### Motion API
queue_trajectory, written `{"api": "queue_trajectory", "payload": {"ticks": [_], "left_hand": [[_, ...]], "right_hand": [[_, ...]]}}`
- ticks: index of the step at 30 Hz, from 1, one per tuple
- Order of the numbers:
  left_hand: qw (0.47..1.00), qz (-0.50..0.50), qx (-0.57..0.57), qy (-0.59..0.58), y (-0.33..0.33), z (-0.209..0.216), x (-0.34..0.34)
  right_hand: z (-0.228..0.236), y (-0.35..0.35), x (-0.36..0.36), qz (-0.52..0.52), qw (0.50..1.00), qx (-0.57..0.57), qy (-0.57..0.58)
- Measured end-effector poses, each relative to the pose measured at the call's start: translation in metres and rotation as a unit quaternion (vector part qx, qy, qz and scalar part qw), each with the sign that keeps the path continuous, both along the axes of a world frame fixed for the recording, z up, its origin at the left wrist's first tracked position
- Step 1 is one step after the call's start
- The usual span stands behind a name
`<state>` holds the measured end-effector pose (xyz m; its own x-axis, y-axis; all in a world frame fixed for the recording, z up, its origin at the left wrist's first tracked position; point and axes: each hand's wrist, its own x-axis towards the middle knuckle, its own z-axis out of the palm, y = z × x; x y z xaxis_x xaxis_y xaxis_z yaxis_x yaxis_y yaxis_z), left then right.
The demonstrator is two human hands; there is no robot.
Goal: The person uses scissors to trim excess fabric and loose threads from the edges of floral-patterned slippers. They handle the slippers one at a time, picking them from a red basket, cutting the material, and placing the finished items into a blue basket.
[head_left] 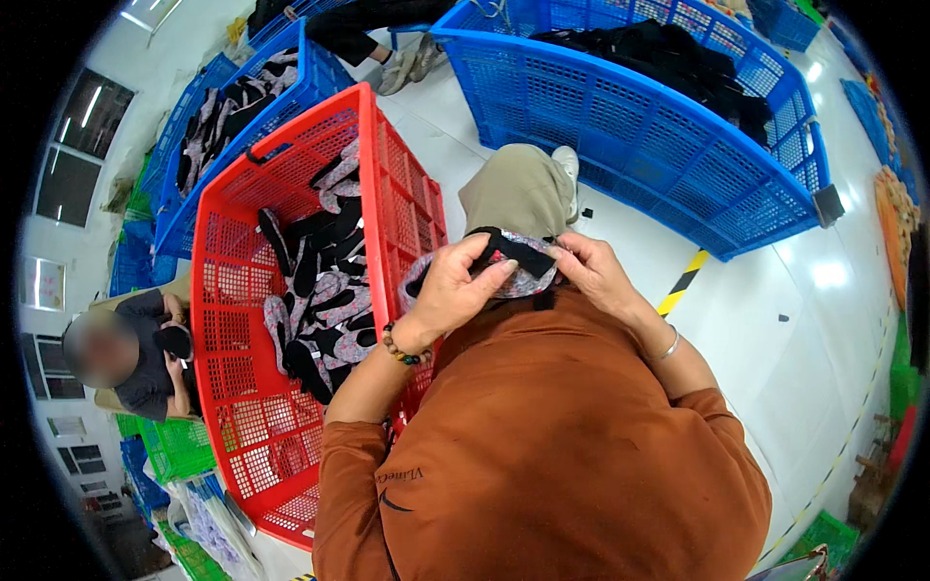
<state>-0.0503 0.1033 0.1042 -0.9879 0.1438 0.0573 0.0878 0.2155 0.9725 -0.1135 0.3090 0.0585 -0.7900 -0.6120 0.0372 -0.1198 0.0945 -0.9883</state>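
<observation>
Floral grey-and-pink soft fabric piece with a black band (523,254) is sitting between the hands, its long axis running roughly from nine to three o'clock. At its nine o'clock, a deep red perforated plastic crate (397,184) is holding black-and-floral shoe-shaped fabric items (337,315). Next, the bare left hand (453,289) is gripping the piece's left part between thumb and index finger; its other fingers are mostly hiding. The bare right hand (593,271) is pinching the three o'clock end, covering less cloth than the left. Farther right, a large blue perforated plastic crate (620,126) is standing toward one o'clock.
</observation>
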Motion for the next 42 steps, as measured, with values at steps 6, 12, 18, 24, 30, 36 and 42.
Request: {"api": "queue_trajectory", "payload": {"ticks": [6,12,18,24,30,36,42], "left_hand": [[0.955,-0.249,-0.142,0.079,-0.039,0.038,0.012],[0.973,-0.204,-0.033,0.102,-0.041,0.011,0.025],[0.963,-0.226,-0.023,0.143,-0.045,0.009,0.021],[0.960,-0.262,-0.024,0.091,-0.043,0.021,0.017],[0.950,-0.302,-0.010,0.076,-0.047,0.021,0.007],[0.955,-0.296,0.007,0.016,-0.049,0.016,0.005],[0.956,-0.282,0.022,0.078,-0.046,0.005,0.001]], "right_hand": [[0.018,0.000,0.009,0.027,0.962,0.005,0.273],[0.023,-0.008,0.015,0.042,0.910,0.056,0.408],[0.038,-0.002,0.012,0.057,0.852,0.077,0.515],[0.049,-0.005,0.013,0.072,0.828,0.079,0.551],[0.064,-0.002,0.014,0.066,0.795,0.121,0.591],[0.065,-0.008,0.012,0.093,0.795,0.106,0.590],[0.066,-0.011,0.010,0.092,0.779,0.111,0.610]]}}
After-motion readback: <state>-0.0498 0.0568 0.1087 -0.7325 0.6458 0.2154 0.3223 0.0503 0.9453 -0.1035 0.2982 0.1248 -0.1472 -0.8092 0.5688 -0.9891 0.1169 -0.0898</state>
